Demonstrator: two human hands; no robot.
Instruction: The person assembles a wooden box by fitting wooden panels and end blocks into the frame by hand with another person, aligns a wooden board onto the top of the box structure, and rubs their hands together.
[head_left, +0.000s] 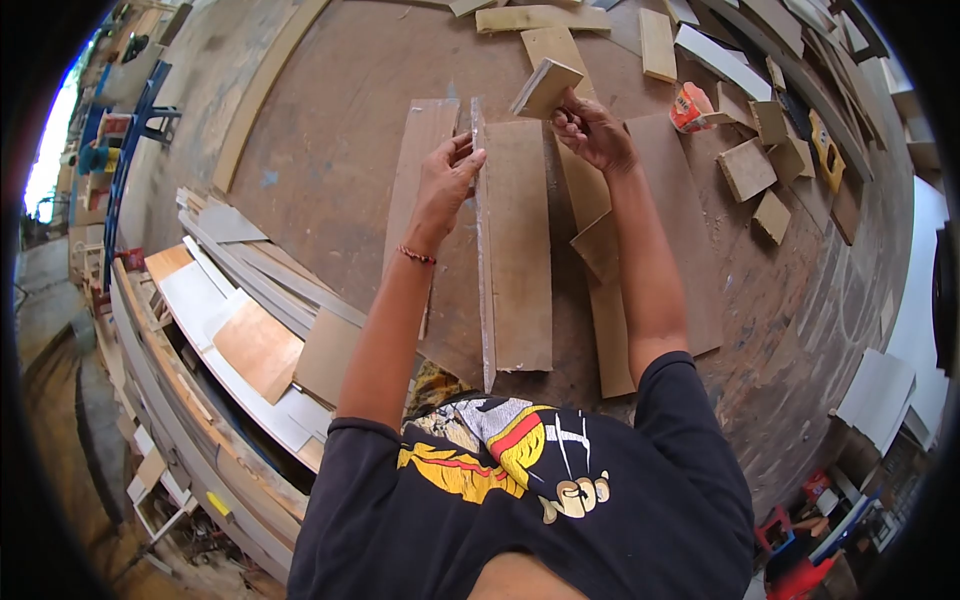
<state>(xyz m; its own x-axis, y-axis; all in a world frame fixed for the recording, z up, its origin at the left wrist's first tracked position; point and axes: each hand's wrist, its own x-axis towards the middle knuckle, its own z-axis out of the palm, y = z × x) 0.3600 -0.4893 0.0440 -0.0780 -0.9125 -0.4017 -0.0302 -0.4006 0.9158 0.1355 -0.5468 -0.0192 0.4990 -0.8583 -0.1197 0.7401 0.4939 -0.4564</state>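
Standing on edge, long narrow white-edged wooden board (485, 250) could topple if left hand (449, 182) loosens its pinch; right hand (597, 135), apart, clasps square tan wooden block (547, 90).

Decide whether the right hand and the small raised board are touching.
Touching. The head view shows it plainly: the right hand grips the board with its fingertips at one edge.
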